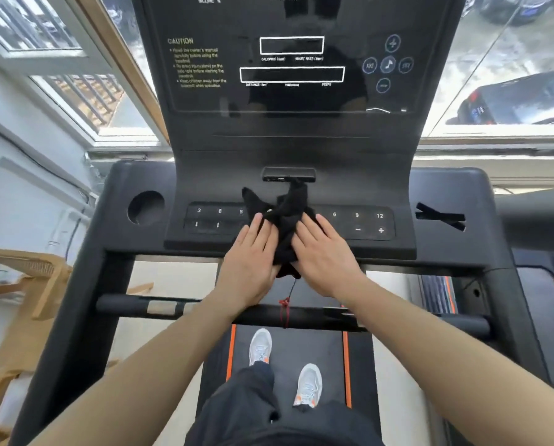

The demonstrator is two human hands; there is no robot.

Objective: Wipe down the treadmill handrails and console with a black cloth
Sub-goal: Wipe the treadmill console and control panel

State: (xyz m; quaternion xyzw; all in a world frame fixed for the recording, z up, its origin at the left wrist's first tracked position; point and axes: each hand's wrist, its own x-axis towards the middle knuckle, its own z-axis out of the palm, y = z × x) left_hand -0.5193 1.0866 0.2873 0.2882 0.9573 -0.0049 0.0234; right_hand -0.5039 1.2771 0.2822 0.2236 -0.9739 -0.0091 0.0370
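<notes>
A crumpled black cloth (285, 217) lies on the middle of the treadmill console's button panel (359, 220), its lower end hanging over the front edge. My left hand (248, 262) presses on the cloth's left side, fingers flat and together. My right hand (325, 255) presses on its right side in the same way. Above stands the dark console screen (291, 59), switched off. The front handrail bar (134, 304) runs crosswise below my wrists, with a metal sensor patch and a red cord (285, 312) tied at its middle.
A round cup holder (145, 207) sits at the console's left, a slotted recess (440, 216) at its right. A light wooden chair (21, 284) stands to the left, windows behind. My feet in grey shoes (308, 384) stand on the belt. A second treadmill (539, 284) is at right.
</notes>
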